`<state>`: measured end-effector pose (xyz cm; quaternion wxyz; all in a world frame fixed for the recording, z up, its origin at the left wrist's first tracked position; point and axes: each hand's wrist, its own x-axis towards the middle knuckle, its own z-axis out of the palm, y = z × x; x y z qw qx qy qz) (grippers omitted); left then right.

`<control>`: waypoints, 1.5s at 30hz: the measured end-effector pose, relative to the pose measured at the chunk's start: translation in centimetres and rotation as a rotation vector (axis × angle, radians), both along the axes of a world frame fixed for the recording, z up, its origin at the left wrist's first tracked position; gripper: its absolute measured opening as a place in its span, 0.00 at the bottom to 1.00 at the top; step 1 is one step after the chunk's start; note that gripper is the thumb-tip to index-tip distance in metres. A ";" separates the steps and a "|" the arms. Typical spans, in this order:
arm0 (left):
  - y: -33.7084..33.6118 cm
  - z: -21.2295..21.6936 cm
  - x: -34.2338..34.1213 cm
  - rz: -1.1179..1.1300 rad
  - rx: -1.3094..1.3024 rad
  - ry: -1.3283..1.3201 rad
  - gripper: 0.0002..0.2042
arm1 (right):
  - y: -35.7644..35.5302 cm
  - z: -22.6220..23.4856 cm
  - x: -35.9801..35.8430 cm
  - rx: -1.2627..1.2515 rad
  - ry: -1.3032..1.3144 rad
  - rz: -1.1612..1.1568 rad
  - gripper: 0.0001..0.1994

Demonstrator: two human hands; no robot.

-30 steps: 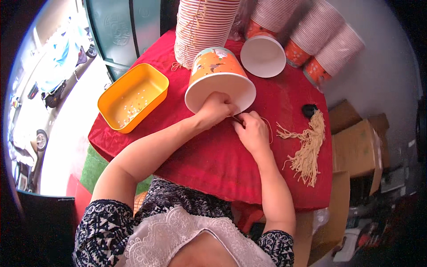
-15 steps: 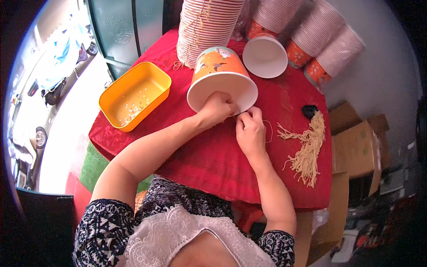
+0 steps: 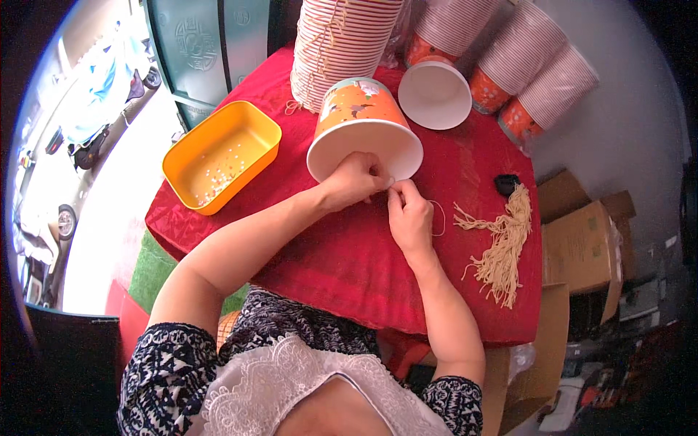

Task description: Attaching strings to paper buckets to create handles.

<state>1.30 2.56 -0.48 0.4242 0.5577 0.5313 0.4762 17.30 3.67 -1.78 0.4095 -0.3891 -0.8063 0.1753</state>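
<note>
An orange paper bucket [image 3: 362, 104] with a white rim lies tilted on its side, its mouth facing me. My left hand [image 3: 358, 176] reaches into the mouth, fingers closed at the lower right part of the rim. Against the same spot, my right hand [image 3: 411, 218] pinches a thin cord, its fingertips nearly touching the left ones. A loop of this pale cord [image 3: 442, 218] trails out to the right of that hand. The exact place where cord and rim meet is hidden by my fingers.
A red cloth [image 3: 327, 269] covers the table. At left stands a yellow tub [image 3: 265, 149] with small white bits. Behind rise a tall stack of buckets [image 3: 342, 51], a single white bowl-like bucket [image 3: 435, 94] and more stacks [image 3: 520, 51]. A bundle of beige cords [image 3: 512, 232] lies right, near cardboard boxes [image 3: 582, 243].
My right fingertips have shifted slightly at the rim, and my left fingers have lifted a little. The bucket stays where it was.
</note>
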 end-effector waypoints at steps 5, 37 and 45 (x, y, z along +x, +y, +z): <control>0.0 -0.3 -0.4 -0.028 0.014 -0.051 0.07 | -0.1 0.1 -0.1 0.032 0.013 0.008 0.03; -0.3 -0.5 -1.3 -0.142 -0.046 0.001 0.06 | 0.5 -0.5 -0.9 0.095 -0.082 -0.101 0.04; -0.7 0.2 -1.3 -0.128 -0.058 -0.028 0.06 | 0.5 -0.4 -0.9 0.212 -0.073 -0.030 0.03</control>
